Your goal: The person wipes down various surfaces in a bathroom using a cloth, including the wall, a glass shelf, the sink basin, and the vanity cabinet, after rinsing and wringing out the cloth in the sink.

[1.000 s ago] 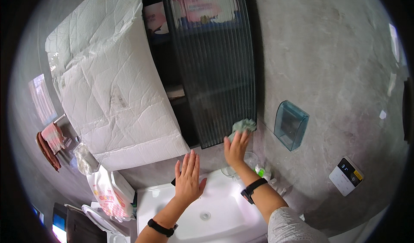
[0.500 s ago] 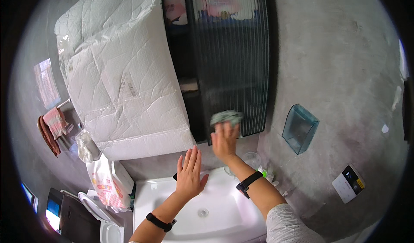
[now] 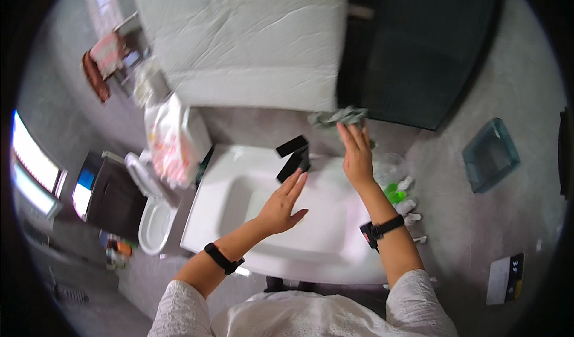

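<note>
A crumpled grey-green cloth (image 3: 327, 119) is in the fingers of my right hand (image 3: 357, 160), at the lower edge of the wall cabinet between its white-wrapped part and its dark ribbed door (image 3: 418, 68). The cloth hides my right fingertips in part. My left hand (image 3: 281, 208) is open over the white washbasin (image 3: 203, 208), fingers stretched out and holding nothing. Its fingertips appear close to the black faucet (image 3: 295, 157); whether they touch it I cannot tell.
White wrapping (image 3: 245, 44) covers the cabinet's left side. Several bottles (image 3: 402, 196) and a clear round container (image 3: 390, 166) line the basin's right end. A teal box (image 3: 490, 154) hangs on the right wall. At left are a white bag (image 3: 170, 136) and a toilet (image 3: 156, 226).
My view has tipped down and shifted left, showing more basin and floor. The cloth, earlier against the ribbed door, is now at the cabinet's lower edge. My left hand remains open.
</note>
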`<state>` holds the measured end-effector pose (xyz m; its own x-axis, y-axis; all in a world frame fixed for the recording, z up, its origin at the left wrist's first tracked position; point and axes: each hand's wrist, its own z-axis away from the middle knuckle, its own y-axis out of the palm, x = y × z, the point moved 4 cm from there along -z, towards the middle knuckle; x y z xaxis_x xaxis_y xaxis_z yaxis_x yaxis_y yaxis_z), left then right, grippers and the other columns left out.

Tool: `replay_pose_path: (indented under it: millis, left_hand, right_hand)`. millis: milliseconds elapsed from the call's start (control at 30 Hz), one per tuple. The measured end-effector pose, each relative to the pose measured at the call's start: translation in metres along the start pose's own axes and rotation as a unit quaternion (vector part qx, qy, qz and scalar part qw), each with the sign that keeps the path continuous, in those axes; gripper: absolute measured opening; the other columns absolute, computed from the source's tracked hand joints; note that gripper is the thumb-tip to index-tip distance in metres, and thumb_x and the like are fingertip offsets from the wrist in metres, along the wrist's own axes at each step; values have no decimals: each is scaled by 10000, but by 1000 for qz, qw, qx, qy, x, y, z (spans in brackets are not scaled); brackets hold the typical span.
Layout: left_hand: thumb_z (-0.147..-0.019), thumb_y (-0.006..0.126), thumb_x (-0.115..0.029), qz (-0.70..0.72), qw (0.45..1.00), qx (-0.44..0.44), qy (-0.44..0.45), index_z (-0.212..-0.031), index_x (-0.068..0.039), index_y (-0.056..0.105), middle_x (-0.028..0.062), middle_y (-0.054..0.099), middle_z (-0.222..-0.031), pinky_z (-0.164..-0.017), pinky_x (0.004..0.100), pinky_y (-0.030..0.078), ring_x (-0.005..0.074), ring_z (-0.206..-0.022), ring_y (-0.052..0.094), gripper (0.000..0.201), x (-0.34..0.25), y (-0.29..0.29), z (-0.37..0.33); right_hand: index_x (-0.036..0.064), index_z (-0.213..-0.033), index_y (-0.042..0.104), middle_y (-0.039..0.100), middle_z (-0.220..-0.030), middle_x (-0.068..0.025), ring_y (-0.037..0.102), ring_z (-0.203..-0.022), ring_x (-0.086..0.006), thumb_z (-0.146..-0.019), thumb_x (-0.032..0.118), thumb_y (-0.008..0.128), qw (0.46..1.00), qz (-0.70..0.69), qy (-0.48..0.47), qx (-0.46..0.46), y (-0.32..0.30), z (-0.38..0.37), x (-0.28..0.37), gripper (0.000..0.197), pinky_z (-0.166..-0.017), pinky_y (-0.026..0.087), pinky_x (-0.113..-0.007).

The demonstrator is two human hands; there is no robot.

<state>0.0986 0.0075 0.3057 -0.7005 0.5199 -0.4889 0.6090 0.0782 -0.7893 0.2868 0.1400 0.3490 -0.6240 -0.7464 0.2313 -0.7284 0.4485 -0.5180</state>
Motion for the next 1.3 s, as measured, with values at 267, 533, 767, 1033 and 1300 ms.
replay_pose_path:
  millis: [267,533,767,1033,1300]
  left_hand:
    - [-839,799,-277,164,968,-53,-179,-1551,-23,151,239,295,-1526,-1112,422,378,387,-1381,362,996,12,16,126]
    - [-871,768,-110,430,825,-85,-357,-1379,-57,431,36,583,-1172,-918,302,495,132,-1088,574,612,58,10,216]
    - [-900,683,-23,603,699,-130,-361,-1422,-43,407,63,582,-1258,-979,314,478,163,-1133,574,591,137,-43,294]
    - [-900,619,-108,320,806,-100,-488,-1384,-46,494,146,628,-1226,-948,403,475,259,-1111,609,503,215,-116,361]
    - [-833,665,-78,106,918,-235,-302,-1416,-57,467,198,523,-1342,-1033,439,407,386,-1218,492,616,255,-125,335]
  right_hand:
    - [21,-1228,565,624,-1033,0,570,-910,-46,-926,-25,491,704,-503,306,397,70,142,119,315,-824,482,-224]
    - [40,-1242,549,624,-1051,-123,622,-913,-221,-894,112,643,790,-374,237,424,107,157,218,367,-785,516,-323]
    - [79,-1305,533,466,-1367,-193,546,-1207,-388,-791,71,736,829,-393,51,395,175,144,315,552,-967,486,-426]
    - [176,-1475,426,322,-1521,-273,236,-1415,-500,-780,296,783,932,-51,116,340,305,130,294,790,-1145,222,-581]
    - [190,-1305,583,509,-1395,-128,371,-1400,-343,-706,203,767,856,-168,-125,473,335,187,379,627,-1154,315,-485]
